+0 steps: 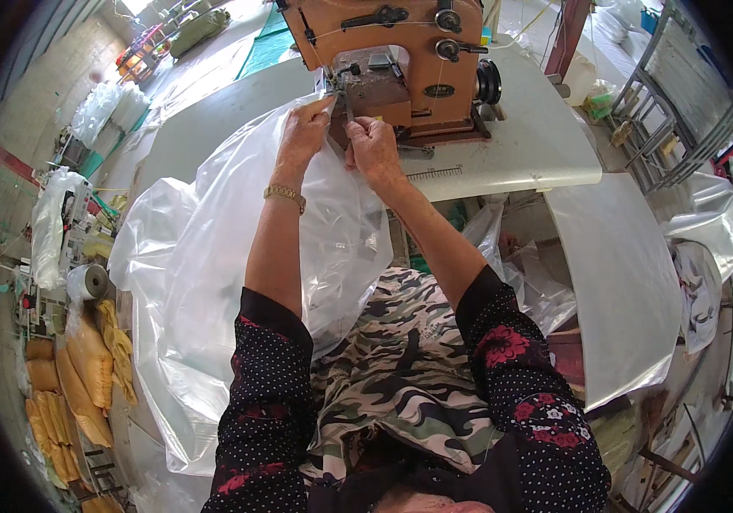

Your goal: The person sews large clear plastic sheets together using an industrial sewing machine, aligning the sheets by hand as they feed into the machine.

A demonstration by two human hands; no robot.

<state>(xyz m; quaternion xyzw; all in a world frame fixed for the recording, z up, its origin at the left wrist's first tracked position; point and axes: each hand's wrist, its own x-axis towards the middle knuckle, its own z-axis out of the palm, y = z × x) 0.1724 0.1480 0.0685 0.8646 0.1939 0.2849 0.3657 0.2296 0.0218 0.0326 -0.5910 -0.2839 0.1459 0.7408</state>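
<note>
An orange-brown industrial sewing machine (418, 34) stands on a pale table (524, 141) in front of me. My left hand (306, 130) is closed on the edge of a large translucent plastic sheet (229, 205), close beside the machine's needle area. The sheet drapes from there over the table's front edge and down to my left. My right hand (375, 150) is closed in a pinch just right of the needle area. A thin greyish strip or tool shows at its fingertips, too small to name. The needle itself is hard to see between the hands.
A black handwheel (488, 81) sticks out at the machine's right. Another plastic sheet (614, 282) hangs from the table's right side. Stacked yellow bundles (84, 368) and a plastic roll (88, 282) lie at left. A metal frame (665, 111) stands at far right.
</note>
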